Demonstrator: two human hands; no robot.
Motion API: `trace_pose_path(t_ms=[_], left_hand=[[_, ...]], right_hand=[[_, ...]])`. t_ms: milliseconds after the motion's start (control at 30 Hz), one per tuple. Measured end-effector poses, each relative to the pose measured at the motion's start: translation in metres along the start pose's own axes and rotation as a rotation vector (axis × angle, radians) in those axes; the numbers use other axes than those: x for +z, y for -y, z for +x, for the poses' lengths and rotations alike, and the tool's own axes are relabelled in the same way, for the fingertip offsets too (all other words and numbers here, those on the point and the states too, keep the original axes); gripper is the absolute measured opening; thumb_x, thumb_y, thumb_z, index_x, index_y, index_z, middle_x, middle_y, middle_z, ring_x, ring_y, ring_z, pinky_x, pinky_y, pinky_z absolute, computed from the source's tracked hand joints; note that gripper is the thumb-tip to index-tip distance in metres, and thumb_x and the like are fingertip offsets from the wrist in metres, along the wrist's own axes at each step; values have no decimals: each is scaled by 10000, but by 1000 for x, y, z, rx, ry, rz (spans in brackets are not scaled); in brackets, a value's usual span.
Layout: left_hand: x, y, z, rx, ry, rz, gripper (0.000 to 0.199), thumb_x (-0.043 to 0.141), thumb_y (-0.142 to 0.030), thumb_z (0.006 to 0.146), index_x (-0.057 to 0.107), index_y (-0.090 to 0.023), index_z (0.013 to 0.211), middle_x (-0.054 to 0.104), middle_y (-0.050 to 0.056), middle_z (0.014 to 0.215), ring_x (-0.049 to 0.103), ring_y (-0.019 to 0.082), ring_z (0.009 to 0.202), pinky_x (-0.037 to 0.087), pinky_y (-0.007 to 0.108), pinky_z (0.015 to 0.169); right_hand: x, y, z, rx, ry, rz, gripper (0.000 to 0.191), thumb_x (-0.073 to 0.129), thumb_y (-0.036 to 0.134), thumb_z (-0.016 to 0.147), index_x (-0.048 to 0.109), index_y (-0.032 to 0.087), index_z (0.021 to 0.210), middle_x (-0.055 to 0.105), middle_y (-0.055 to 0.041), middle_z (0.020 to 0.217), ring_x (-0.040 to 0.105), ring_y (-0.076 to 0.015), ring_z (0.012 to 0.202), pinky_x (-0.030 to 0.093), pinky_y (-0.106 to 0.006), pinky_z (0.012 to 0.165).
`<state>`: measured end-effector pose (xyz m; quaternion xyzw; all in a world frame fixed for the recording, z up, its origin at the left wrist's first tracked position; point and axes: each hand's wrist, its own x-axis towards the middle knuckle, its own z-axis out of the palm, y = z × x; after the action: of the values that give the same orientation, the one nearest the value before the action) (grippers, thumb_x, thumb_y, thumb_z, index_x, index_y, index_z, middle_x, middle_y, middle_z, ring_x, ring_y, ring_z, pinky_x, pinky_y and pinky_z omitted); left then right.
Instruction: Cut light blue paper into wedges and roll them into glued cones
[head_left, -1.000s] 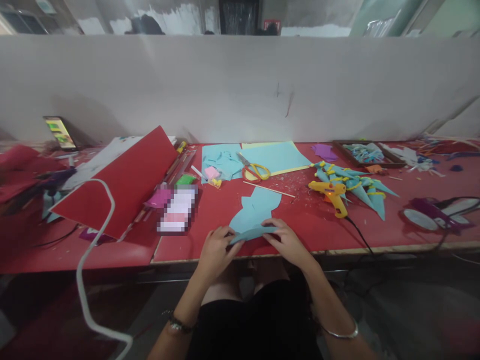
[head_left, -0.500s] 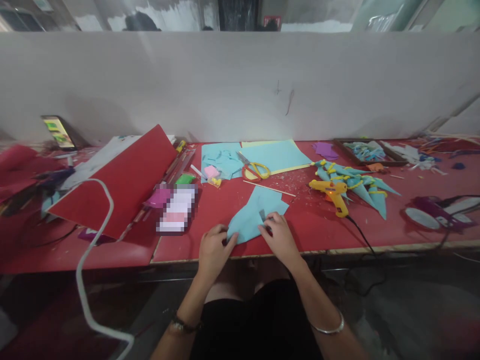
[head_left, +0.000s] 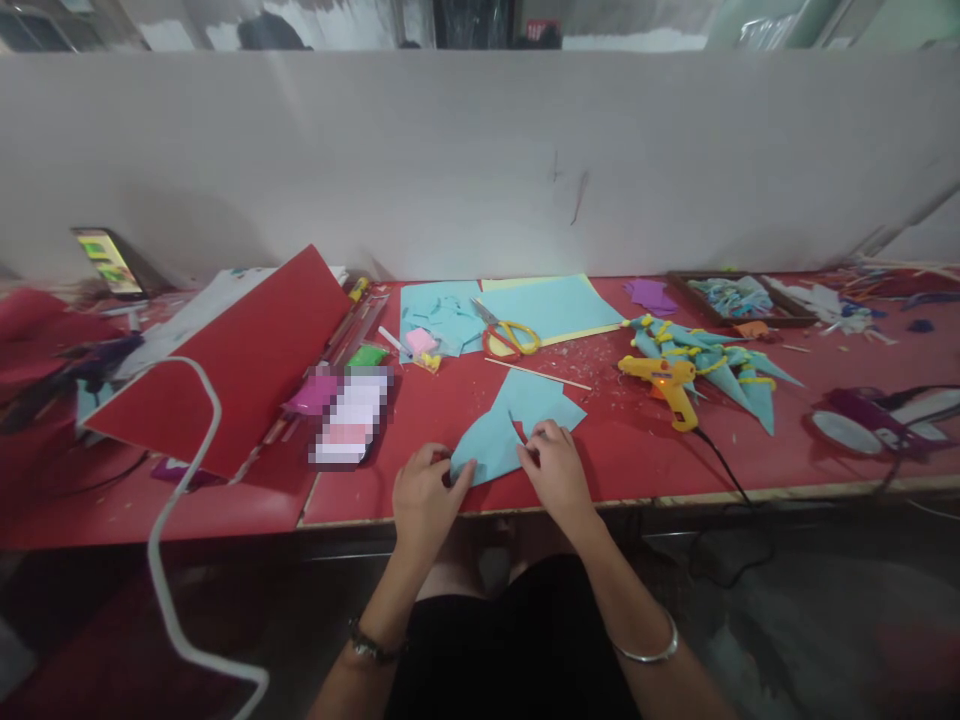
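A light blue sheet of paper [head_left: 484, 442] lies at the table's front edge between my hands, with a gap or slit showing near its middle. My left hand [head_left: 431, 490] pinches its left end between thumb and fingers. On the right, my right hand [head_left: 556, 470] has thumb and fingertips closed on the paper beside the slit. Another light blue piece of paper [head_left: 529, 390] lies just behind it. Beyond that rests a thin wooden stick [head_left: 538, 374].
Scissors [head_left: 512, 335] with yellow handles lie on blue sheets behind. To the right are a yellow glue gun [head_left: 667, 385] with a black cord and several blue paper cones [head_left: 727, 375]. At left stand a phone [head_left: 352, 418], a red board [head_left: 247, 365] and a white bent tube [head_left: 169, 590].
The slit in the blue paper near my right hand looks wider, and the paper's right corner reaches slightly further right. Both hands keep hold in nearly the same place.
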<state>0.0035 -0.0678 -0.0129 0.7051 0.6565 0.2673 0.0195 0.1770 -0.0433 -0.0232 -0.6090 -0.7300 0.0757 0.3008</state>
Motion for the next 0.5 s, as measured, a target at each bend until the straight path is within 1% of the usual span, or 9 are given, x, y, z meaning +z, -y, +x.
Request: trace_pose_path(t_ms=[67,133,233,333,500], left_hand=[[-1,0,0,-4,7,1,365,493,-429,806,593,-173,566,601,52,859,563,172,757,405,285,647],[0,-1,-1,6,-1,49,349,497,-420,805,587,-171,577,594,66,892,550,192,797,406,301,673],[1,-1,-2,23,-16,113,339,486,-380,818,572,-176,561,595,70,910,529,202,798,397,317,684],[2,0,-1,13,-10,116,348,490,-357,820,557,-177,530,601,61,898,524,190,771,389,310,663],[0,0,4,-43,68,120,331,488,-295,824,578,-175,529,603,31,910,529,155,759,381,282,660]], right_hand=[[-1,1,2,11,13,-37,272,462,237,830,524,213,567,537,-96,852,477,-229,780,405,-360,675],[-1,3,4,43,36,-91,266,475,252,831,541,212,577,543,-94,856,490,-217,752,393,-334,615],[-3,7,7,82,70,-173,248,500,260,825,566,209,592,549,-90,856,508,-201,725,369,-307,556],[-3,10,8,96,94,-231,242,499,269,831,585,202,615,560,-91,841,527,-201,750,368,-295,558],[-4,13,10,109,148,-349,267,454,309,861,619,180,696,572,-75,833,543,-181,802,388,-268,607]])
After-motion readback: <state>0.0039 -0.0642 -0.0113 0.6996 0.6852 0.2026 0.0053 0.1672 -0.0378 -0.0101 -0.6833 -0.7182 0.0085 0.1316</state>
